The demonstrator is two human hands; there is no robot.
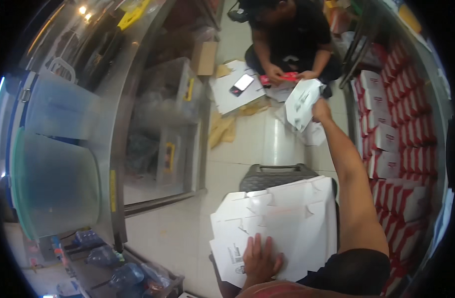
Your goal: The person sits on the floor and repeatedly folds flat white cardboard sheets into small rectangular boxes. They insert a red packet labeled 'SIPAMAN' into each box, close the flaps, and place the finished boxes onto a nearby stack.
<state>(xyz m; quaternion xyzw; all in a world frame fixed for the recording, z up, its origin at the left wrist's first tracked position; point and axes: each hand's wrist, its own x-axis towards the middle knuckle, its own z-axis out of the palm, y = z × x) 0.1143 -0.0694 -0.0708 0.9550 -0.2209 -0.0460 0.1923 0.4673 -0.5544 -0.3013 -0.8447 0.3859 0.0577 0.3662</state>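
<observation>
My left hand (259, 260) lies flat, fingers spread, on a stack of white unfolded cardboard box blanks (297, 218) close in front of me. Under the far edge of the blanks shows a dark grey ribbed case (277, 178) with a handle. My right arm reaches far forward, and my right hand (321, 110) is closed on the edge of a white cardboard piece (302, 105) with dark print. That piece is held out near the knees of a person sitting on the floor. Part of my right hand's grip is hidden.
The seated person (297, 35) handles a red item (288, 76). A phone (242, 84) lies on white cardboard (225, 97) by brown paper (222, 129). Red-and-white boxes (381, 134) are stacked at right. Plastic bins (58, 184) and a metal-framed cabinet (118, 149) line the left.
</observation>
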